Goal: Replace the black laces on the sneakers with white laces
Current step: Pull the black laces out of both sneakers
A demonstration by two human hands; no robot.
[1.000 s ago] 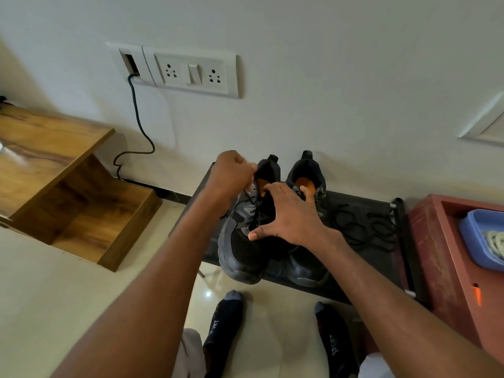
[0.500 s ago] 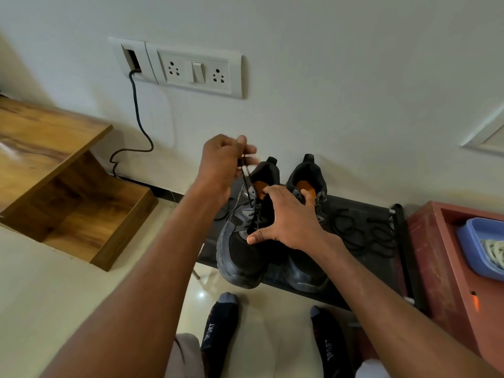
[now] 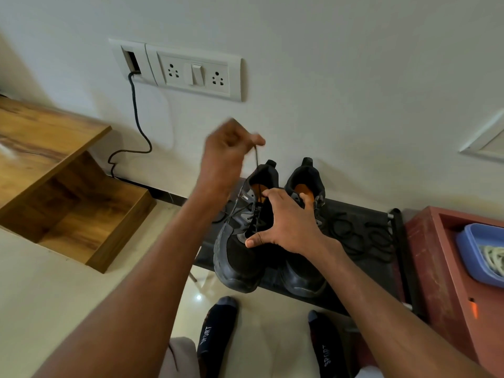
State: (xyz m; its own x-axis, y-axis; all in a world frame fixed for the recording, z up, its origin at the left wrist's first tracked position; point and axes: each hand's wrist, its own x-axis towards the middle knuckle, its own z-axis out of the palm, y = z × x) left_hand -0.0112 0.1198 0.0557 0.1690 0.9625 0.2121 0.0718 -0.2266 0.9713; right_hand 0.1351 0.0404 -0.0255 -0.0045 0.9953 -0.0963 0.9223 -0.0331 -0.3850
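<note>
- Left hand [image 3: 231, 148]: raised above the shoe, fingertips pinching the thin black lace [image 3: 257, 170] taut, evidently to draw it out of the eyelets.
- Right hand [image 3: 283, 222]: fingers spread, pressing on the left black mesh sneaker [image 3: 240, 255] to steady it on the dark low rack [image 3: 381, 257].
- Loose black lace [image 3: 360, 236]: lies on the rack beside the right black sneaker [image 3: 305, 276].
- White laces [image 3: 493, 259]: wait in the blue plastic tray [image 3: 469, 241].

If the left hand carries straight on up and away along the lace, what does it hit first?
Probably the wall, just right of the socket panel. The left hand, pinching the black lace, has nothing else ahead, though depth is unclear.
</note>
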